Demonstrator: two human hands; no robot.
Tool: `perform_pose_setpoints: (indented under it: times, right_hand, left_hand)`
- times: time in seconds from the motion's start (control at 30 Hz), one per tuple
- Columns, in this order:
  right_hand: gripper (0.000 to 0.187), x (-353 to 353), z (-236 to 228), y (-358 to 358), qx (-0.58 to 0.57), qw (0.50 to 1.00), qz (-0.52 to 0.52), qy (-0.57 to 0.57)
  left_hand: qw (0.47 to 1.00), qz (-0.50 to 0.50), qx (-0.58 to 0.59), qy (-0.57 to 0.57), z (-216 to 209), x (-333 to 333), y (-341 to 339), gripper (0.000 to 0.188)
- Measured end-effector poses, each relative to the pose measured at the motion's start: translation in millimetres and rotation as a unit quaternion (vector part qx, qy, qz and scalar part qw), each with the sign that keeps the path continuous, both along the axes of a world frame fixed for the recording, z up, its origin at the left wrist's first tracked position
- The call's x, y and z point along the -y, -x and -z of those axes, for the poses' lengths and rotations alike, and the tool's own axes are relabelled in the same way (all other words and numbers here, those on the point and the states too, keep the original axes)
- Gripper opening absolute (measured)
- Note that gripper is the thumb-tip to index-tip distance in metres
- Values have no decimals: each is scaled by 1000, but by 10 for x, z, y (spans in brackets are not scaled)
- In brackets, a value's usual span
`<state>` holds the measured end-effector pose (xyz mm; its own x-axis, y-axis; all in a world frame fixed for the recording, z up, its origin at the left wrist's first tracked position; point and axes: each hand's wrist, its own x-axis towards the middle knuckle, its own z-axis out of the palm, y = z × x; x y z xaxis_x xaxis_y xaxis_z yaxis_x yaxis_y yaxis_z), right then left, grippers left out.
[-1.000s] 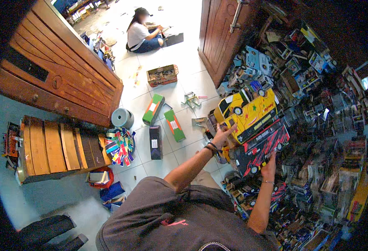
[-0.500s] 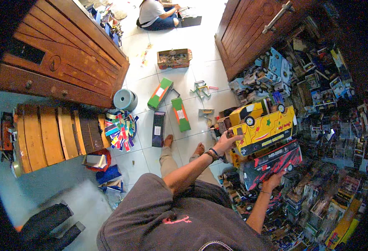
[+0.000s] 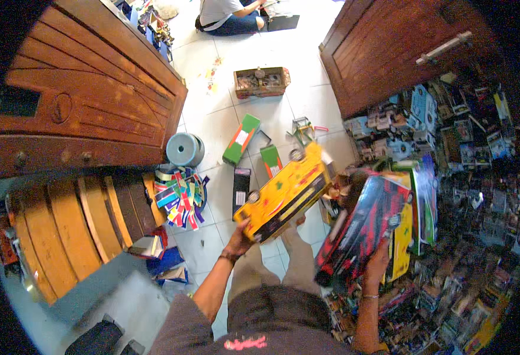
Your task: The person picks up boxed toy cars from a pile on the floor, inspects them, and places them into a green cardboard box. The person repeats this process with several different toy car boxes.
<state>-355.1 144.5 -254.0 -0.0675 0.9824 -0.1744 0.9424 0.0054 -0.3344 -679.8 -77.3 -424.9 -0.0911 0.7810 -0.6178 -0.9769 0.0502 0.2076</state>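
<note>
A yellow toy bus with wheels and coloured decals hangs tilted over the floor before my legs. Closed on its lower left end is my left hand, a dark band at the wrist. At the right, a black-and-red toy bus leans at a slant, somewhat blurred. My right hand grips its near right side; part of the fingers is hidden. Another yellow toy vehicle shows behind that bus, and a green-and-white one stands farther right.
Green-and-orange boxy pieces and a black box lie on the tiles. Beyond is a wooden box. A blue-grey stool and colourful strips are left. Stacked toy vehicles crowd the right. Another person sits far off.
My left hand has carried the yellow bus left, away from the stack, and tilted it. The black-and-red bus has turned steeper with my right hand on it. The view has shifted.
</note>
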Motion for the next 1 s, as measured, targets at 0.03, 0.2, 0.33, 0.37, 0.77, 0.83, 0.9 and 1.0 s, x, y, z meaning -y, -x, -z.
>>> perform_pose_setpoints:
  times: [0.03, 0.2, 0.33, 0.37, 0.77, 0.83, 0.9, 1.0]
  right_hand:
    - [46, -36, 251, 198, 35, 997, -44, 55]
    - [52, 137, 1482, 1327, -206, 912, 51, 351]
    - [52, 488, 2761, 1976, -235, 940, 29, 247]
    - [51, 512, 3064, 2033, -198, 945, 32, 259]
    - [68, -266, 5078, 2183, -184, 929, 86, 309]
    - [68, -392, 5234, 2213, -265, 881, 98, 380]
    - [66, -472, 5361, 2230, -260, 868, 102, 409]
    - [66, -575, 5521, 2252, -300, 859, 65, 411]
  left_hand:
    - [998, -46, 45, 6, 106, 177, 99, 64]
    - [984, -137, 33, 108, 880, 870, 241, 70]
    - [964, -194, 38, 178, 1718, 1277, 230, 68]
    - [964, -205, 31, 165, 1924, 1360, 227, 66]
    - [949, -248, -44, 188, 3377, 1214, 579, 63]
    - [954, -236, -66, 172, 3503, 949, 863, 63]
    - [959, -217, -101, 155, 3594, 654, 1182, 63]
    - [964, -189, -166, 82, 3749, 171, 1635, 62]
